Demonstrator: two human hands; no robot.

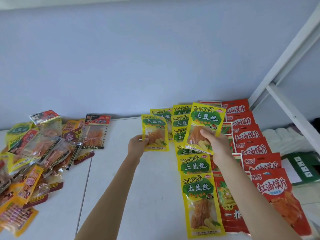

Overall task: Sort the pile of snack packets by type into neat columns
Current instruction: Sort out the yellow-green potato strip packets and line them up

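Observation:
A mixed pile of snack packets (36,153) lies at the left of the white table (135,187). My left hand (137,144) grips the lower edge of a yellow TuDouSi packet (155,130), held upright above the table. Over the yellow column, my right hand (216,144) holds a second yellow TuDouSi packet (206,118). That column of yellow packets (196,167) runs from the wall toward me. Right of it lie a column of red-and-green packets (226,205), partly under my right arm, and a column of red packets (251,134).
A blue wall stands behind the table. A white metal frame (285,70) rises at the right, with folded white cloth (284,137) and a green box (304,167) beyond the table's right edge. Bare table surface lies between the pile and the yellow column.

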